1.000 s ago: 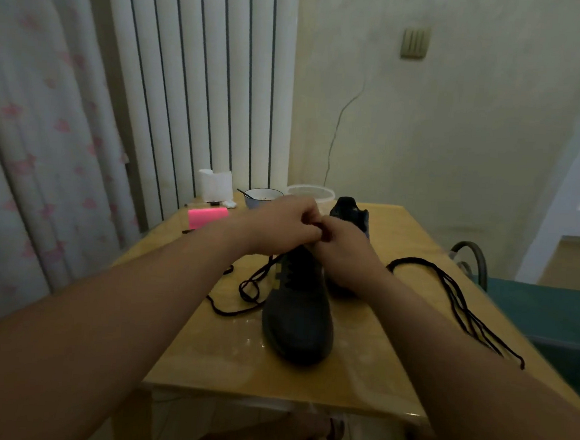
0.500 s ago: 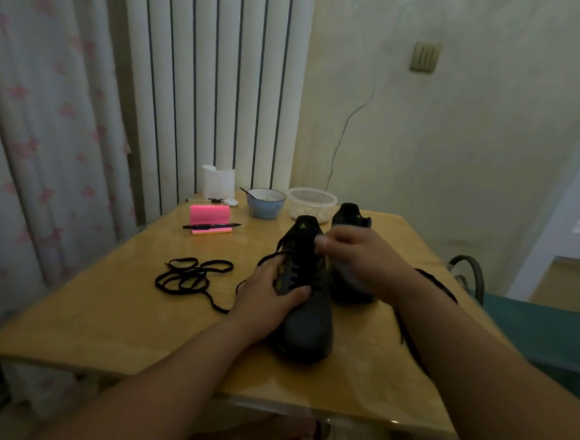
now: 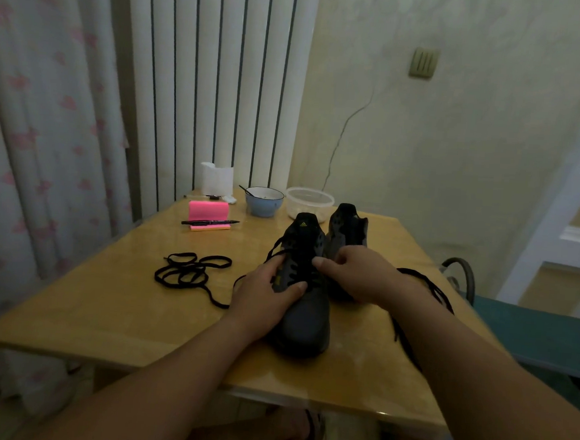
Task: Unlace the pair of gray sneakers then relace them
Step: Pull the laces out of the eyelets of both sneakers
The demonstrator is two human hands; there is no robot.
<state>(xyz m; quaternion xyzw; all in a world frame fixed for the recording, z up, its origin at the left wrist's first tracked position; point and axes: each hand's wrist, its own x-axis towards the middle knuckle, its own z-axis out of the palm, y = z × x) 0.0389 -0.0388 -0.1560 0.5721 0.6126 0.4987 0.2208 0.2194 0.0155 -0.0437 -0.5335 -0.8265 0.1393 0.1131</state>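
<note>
As the left hand [image 3: 263,293] and right hand [image 3: 356,276] clasp it, the dark gray sneaker [image 3: 309,320] sits upright, black lace [image 3: 274,248] trailing.

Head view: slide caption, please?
Left hand grips the nearer dark gray sneaker on the wooden table; right hand touches it.

Behind the near gray sneaker [image 3: 306,313], the far gray sneaker [image 3: 347,224] shows only its heel end; the right hand [image 3: 358,276] covers the rest. Whether its fingers [image 3: 326,265] pinch a lace cannot be told. Right of the near gray sneaker, a black lace [image 3: 426,287] vanishes under the forearm. What lies in the blue bowl [image 3: 263,207] is too small to tell.
</note>
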